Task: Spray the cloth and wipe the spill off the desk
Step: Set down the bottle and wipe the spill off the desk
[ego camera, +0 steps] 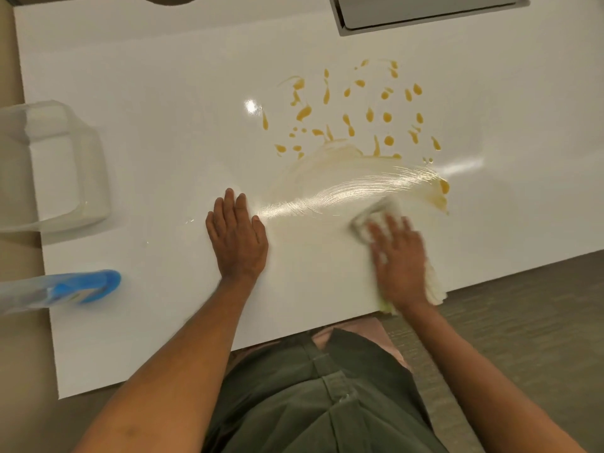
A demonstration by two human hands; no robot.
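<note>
A spill (pixel 356 116) of yellow-orange drops and streaks covers the middle of the white desk (pixel 163 109). Below it runs a wet, shiny smear (pixel 353 188) with a yellow blob at its right end. My right hand (pixel 397 259) presses flat on a whitish cloth (pixel 372 217), which pokes out past my fingertips and wrist near the desk's front edge; the hand is blurred. My left hand (pixel 237 238) lies flat on the desk, fingers together, holding nothing. A spray bottle (pixel 65 291) with blue liquid stands at the front left.
A clear plastic container (pixel 49 168) stands at the left edge of the desk. A grey recessed panel (pixel 425 11) sits at the back right. The desk's front edge runs just before my body, with grey floor to the right.
</note>
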